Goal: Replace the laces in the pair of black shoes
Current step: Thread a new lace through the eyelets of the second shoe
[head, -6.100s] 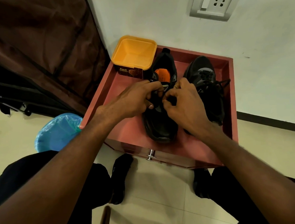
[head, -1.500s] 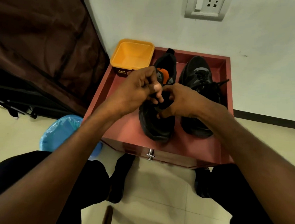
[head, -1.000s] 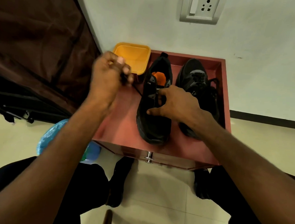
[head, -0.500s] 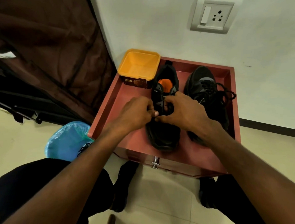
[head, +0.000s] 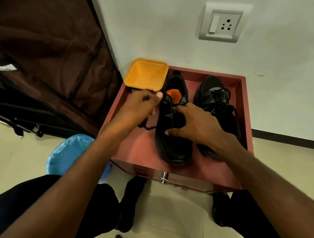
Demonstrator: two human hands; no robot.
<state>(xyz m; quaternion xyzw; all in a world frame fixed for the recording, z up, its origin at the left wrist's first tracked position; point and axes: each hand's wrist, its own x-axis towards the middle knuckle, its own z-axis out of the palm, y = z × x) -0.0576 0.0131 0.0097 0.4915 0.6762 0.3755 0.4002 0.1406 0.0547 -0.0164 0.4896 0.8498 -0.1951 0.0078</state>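
Two black shoes stand side by side in a red drawer tray (head: 136, 148). The left shoe (head: 173, 147) has an orange insole and points its toe at me. My left hand (head: 139, 108) pinches a black lace (head: 146, 126) just left of that shoe's collar, and a loop of the lace trails onto the tray. My right hand (head: 194, 125) rests on the left shoe's middle with fingers spread, holding it down. The right shoe (head: 215, 102) carries a loose tangle of black lace on top.
An orange plastic tub (head: 146, 74) sits at the tray's back left corner. A blue plastic-lined bin (head: 64, 155) stands on the floor at the left, beside a brown fabric wardrobe (head: 51, 60). A white wall with a socket (head: 220, 24) is behind. My feet are under the drawer.
My left hand has pulled away from the eyelets toward the upper left, drawing the lace out. My right hand has flattened onto the left shoe.
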